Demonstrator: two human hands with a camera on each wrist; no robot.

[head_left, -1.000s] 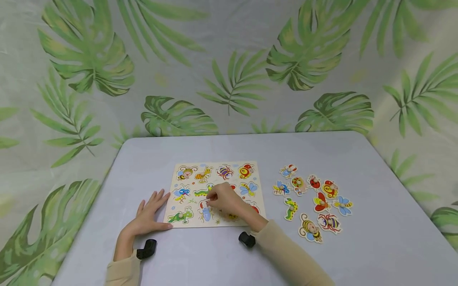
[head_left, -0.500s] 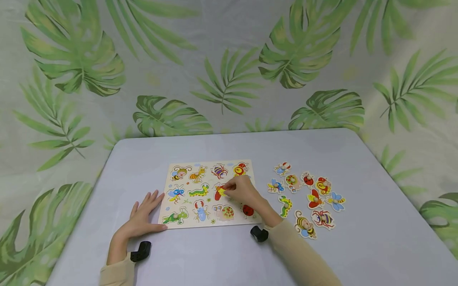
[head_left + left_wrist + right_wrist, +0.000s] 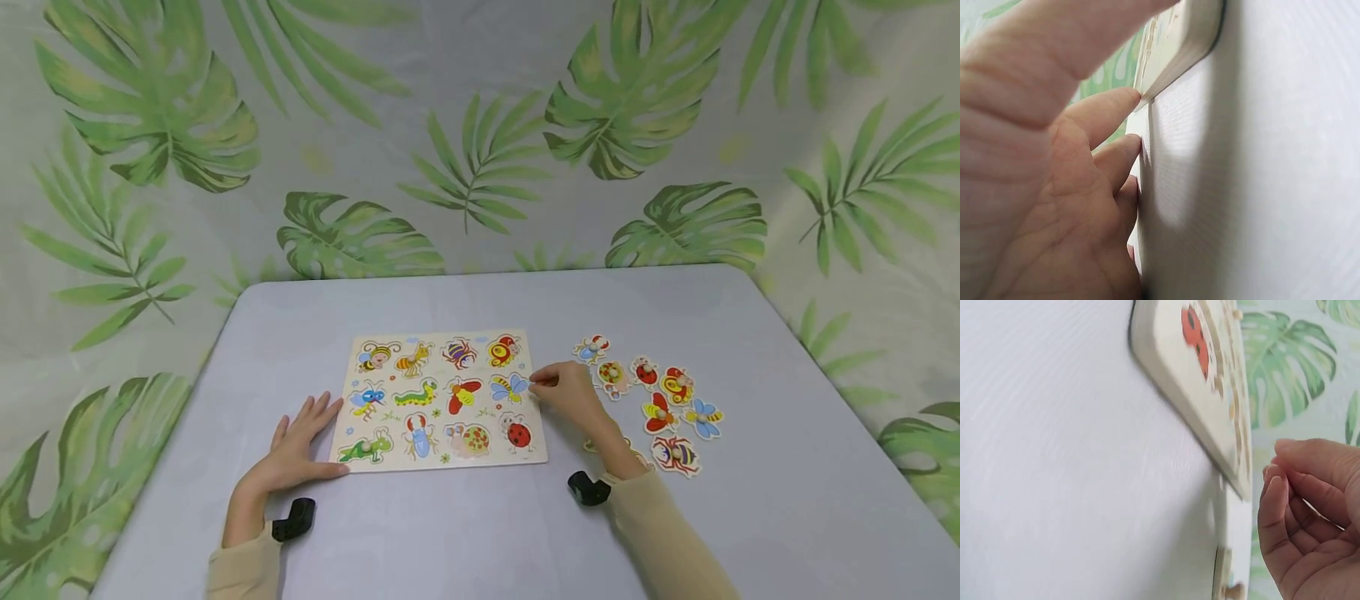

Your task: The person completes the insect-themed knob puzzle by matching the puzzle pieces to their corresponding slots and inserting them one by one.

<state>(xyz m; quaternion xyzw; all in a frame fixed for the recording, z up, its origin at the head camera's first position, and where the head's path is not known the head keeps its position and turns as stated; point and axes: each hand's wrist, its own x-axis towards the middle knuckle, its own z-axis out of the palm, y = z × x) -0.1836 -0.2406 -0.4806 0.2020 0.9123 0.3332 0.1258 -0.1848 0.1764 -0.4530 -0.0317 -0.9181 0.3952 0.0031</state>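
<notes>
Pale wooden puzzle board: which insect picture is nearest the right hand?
The blue-winged, yellow-striped bee picture at the middle row's right end: only its wing has the right hand directly beside it.

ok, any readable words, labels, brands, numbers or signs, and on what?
None readable.
Pale rectangular wooden puzzle board: creature pictures, no legible print.
Loose painted wooden pieces with round knobs: no legible print.
Small black wrist-worn devices: any marking too small to read.
Pale green-leaf-patterned cloth backdrop: leaves only.
</notes>
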